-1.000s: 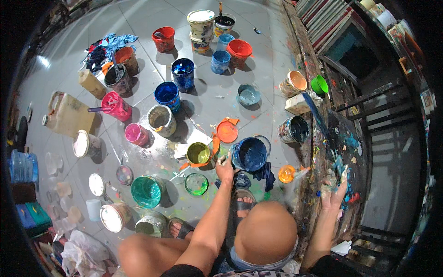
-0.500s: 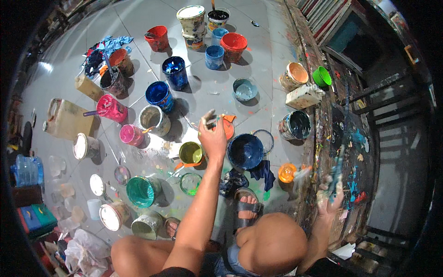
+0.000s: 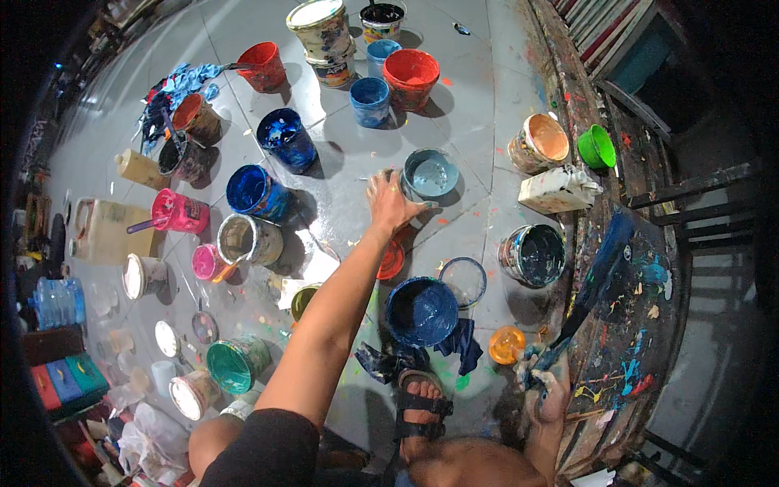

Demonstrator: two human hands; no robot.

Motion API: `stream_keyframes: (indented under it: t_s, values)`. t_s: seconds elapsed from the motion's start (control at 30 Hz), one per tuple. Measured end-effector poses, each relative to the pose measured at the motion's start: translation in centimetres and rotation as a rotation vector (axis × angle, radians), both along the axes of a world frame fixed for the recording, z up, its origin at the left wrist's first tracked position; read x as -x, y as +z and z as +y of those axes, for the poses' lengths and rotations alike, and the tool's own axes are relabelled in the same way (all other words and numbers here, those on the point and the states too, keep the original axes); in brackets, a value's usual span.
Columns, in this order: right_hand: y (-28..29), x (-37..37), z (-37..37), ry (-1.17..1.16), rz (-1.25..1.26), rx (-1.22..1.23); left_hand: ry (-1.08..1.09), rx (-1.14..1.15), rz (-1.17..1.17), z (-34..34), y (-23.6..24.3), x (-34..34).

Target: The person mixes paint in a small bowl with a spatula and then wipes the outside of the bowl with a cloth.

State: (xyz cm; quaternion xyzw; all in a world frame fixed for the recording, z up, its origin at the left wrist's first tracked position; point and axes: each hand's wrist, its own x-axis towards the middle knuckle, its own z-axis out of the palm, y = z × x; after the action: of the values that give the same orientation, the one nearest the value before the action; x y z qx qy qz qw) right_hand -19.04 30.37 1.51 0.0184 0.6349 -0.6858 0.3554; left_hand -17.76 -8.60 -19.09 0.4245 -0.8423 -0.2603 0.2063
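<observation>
The person crouches on the grey tiled floor point(image 3: 479, 105) among a crowd of paint tubs, left arm stretched out toward twelve o'clock. The left hand point(image 3: 388, 200) has its fingers spread apart, flat and splayed, the fingertips touching or just beside the rim of a small pale-blue paint tub point(image 3: 430, 174) that stands at the hand's two o'clock; nothing is clamped in that grip. Behind the wrist, at five o'clock, an orange lid point(image 3: 393, 258) lies on the floor partly under the forearm. Nearer the person sits a deep-blue bucket point(image 3: 420, 311) with a dark rag point(image 3: 459, 341) draped beside it, and a sandalled foot point(image 3: 418, 410) just below. Off at three o'clock the right hand point(image 3: 548, 388) is closed around a paint-stained brush point(image 3: 588, 296), whose long blue handle slants up along the splattered wooden board point(image 3: 629, 341). A small orange cup point(image 3: 506, 344) stands just beside that hand, at its nine o'clock. Far out at twelve o'clock stand a red bucket point(image 3: 411, 75) and a blue tub point(image 3: 370, 99), side by side.
</observation>
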Motion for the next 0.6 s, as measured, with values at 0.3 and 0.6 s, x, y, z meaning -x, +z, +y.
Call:
stream_keyframes:
  t_s: [0.3, 0.6]
  values:
    - [-1.4, 0.4, 0.5, -0.001, -0.057, 0.011, -0.200, 0.100, 0.549, -1.7, -2.8, 3.0]
    - [-2.5, 1.5, -0.4, 0.148, -0.049, 0.015, -0.036, -0.468, 0.751, -2.0, 5.1, 3.1]
